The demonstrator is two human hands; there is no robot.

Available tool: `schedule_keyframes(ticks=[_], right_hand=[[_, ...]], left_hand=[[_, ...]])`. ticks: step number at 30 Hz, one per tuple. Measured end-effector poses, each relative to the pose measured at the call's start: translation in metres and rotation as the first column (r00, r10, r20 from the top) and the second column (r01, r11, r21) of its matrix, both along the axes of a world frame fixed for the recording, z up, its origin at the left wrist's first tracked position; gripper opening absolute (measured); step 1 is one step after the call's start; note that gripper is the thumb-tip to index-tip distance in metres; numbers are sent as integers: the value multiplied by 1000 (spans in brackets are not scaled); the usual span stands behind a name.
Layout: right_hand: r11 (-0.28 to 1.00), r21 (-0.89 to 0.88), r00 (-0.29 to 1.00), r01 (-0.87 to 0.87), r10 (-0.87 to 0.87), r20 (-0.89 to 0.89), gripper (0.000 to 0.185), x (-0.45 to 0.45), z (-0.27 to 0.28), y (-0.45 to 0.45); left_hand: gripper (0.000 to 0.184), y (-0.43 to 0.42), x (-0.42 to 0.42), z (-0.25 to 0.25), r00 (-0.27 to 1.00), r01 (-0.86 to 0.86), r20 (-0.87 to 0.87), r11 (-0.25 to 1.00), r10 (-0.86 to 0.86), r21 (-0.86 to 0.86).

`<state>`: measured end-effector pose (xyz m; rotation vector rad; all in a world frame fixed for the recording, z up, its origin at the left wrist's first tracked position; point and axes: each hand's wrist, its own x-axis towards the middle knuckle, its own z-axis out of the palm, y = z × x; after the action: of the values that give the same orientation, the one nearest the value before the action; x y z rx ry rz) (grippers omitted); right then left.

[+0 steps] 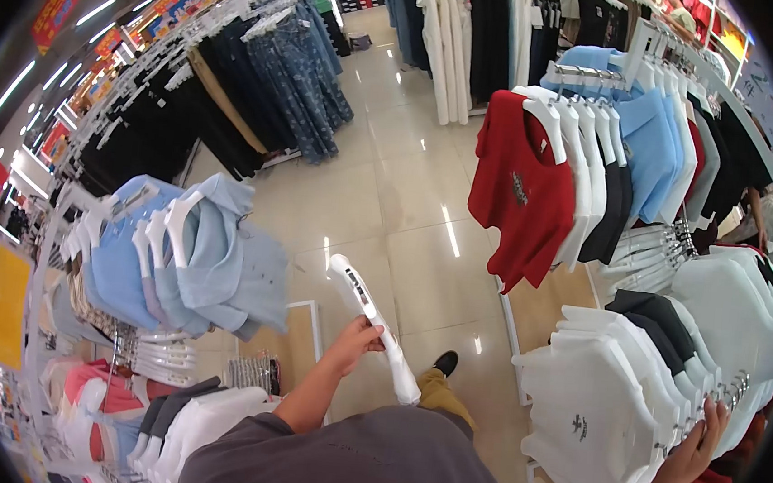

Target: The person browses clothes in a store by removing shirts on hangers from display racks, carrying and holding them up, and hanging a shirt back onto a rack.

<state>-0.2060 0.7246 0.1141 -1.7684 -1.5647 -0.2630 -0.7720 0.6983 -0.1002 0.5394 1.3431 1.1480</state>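
Note:
My left hand (357, 344) is closed around a white clothes hanger (372, 310) with dark lettering near its upper end. The hanger slants across in front of my body, above the tiled floor. To the right, my right hand (695, 447) reaches up to the hooks of a row of hangers, fingers stretched out and resting against them. White T-shirts (592, 394) hang there, the front one with a small dark print. Dark grey shirts (657, 319) hang among them. Whether my right fingertips grip any hook is hard to make out.
A red top (527, 189) fronts another rail at upper right, with light blue shirts (648, 144) behind. Light blue garments (230, 266) hang on the left rack. Jeans (295, 80) line a farther rack. Glossy tiled floor (391, 187) runs between the racks.

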Motion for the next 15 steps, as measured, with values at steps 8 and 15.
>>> schedule_keyframes(ticks=[8, 15], right_hand=[[1000, 13, 998, -6, 6, -64, 32, -8, 1, -5], [1000, 9, 994, -1, 2, -109, 32, -26, 11, -5]], left_hand=[[27, 145, 18, 8, 999, 33, -42, 999, -33, -20], [23, 216, 29, 37, 999, 32, 20, 995, -35, 98]])
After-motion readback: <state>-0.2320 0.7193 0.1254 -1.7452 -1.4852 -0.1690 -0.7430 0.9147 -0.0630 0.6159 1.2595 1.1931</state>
